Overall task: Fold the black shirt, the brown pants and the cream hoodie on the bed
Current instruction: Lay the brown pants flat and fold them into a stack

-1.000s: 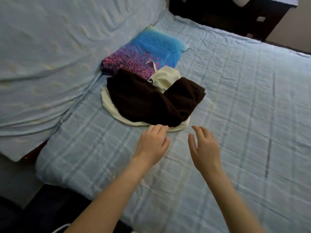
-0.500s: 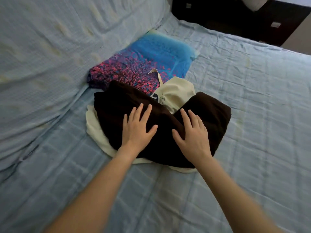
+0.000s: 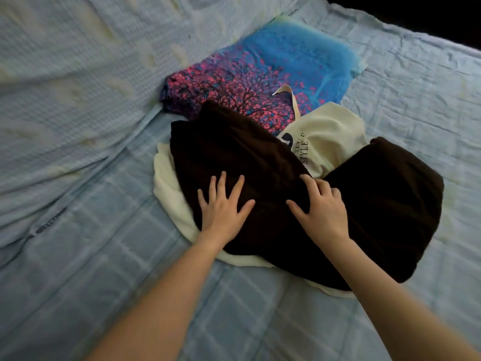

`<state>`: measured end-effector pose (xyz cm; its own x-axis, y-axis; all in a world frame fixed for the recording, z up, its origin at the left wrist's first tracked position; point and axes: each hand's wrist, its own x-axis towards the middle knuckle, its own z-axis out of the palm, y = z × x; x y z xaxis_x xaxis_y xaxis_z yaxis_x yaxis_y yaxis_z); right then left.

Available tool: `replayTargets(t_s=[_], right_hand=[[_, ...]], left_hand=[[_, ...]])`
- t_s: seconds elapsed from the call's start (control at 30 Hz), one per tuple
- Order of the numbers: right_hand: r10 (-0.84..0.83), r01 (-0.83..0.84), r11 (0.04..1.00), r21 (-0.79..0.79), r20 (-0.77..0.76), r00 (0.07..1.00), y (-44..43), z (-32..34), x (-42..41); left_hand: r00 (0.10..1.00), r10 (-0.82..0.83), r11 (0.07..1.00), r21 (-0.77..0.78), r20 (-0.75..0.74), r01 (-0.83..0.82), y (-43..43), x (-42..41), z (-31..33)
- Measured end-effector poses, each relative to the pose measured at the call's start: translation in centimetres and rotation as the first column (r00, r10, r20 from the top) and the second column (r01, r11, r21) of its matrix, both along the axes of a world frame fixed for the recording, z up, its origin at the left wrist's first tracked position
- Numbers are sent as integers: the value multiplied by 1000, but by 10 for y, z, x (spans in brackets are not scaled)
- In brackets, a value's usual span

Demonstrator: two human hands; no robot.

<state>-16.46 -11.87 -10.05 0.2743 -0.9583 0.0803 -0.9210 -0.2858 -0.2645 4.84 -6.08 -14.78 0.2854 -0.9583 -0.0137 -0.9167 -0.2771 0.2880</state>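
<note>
brown pants (image 3: 385, 204) lie v-shaped (opening away): left hand (image 3: 224, 208) flat, right hand (image 3: 324, 211) gripping.

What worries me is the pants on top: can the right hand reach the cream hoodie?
Probably yes: the cream hoodie lies bare just beyond the right hand, which grips the brown pants.

Bare forearms (image 3: 161, 295), L hand (image 3: 224, 212), R hand (image 3: 324, 213)

Both bare forearms reach forward from the bottom edge, palms down. The left hand (image 3: 223, 208) lies flat with straight, spread fingers and the thumb out to the right. The right hand (image 3: 322, 212) has raised knuckles; its fingers (image 3: 316, 185) curl into the pants (image 3: 260, 157), thumb stretched left.
</note>
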Motion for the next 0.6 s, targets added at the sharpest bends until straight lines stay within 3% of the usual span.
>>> replayTargets(t_s=[0.1,0.2,0.3,0.43,0.6], right_hand=[[37,-36,999,-28,25,999,0,1,1],[82,-81,997,-20,62,995,2,9,2],[116,-115,993,-15,159,980,8,25,2],[135,-136,991,-17,279,951,32,59,0],[124,-104,992,-77,353,927,68,115,-34]], left_hand=[[961,245,956,-136,-127,-261,-3,6,7],[846,448,882,-13,-287,-472,-11,10,18],[831,436,893,50,-347,-448,-14,13,29],[821,312,926,-42,-478,-376,4,17,48],[657,342,850,-77,-671,-521,28,9,83]])
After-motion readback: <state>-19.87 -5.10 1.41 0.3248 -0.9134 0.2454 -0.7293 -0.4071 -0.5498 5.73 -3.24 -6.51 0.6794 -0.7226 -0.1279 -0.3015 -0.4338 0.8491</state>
